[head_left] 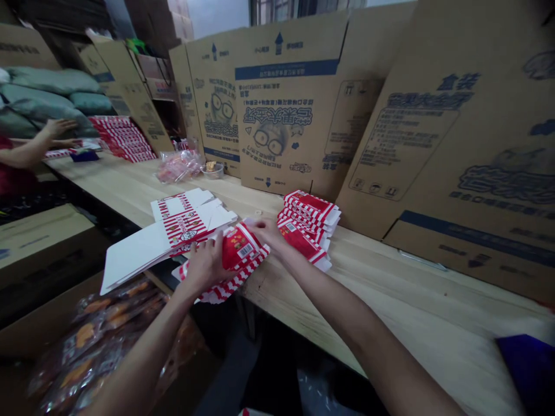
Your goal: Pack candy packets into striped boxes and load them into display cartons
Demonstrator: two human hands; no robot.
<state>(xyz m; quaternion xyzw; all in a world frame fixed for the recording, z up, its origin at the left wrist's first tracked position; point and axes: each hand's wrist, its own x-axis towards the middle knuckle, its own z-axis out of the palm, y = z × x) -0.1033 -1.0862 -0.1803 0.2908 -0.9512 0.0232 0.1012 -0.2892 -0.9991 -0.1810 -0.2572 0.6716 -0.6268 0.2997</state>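
Observation:
A stack of red-and-white striped paper snack boxes [239, 249] lies at the table's front edge, the top one showing a barcode. My left hand [204, 264] grips the near left side of this stack, thumb across its top. At the stack's far right corner my right hand [265, 232] is closed on the top box's edge; its fingertips are partly hidden. Just right of that hand stands another pile of the striped boxes [310, 216], flattened and fanned. Left of my left hand, flat white and striped box sheets [139, 251] overhang the table edge.
Large printed cardboard cartons [295, 110] line the back of the wooden table [390, 300]. A bag of clear wrappers [180, 166] and a small plastic tub [213, 169] sit near them. Below left, an open carton holds packaged snacks [87, 341]. A co-worker's arm [39, 141] is at far left.

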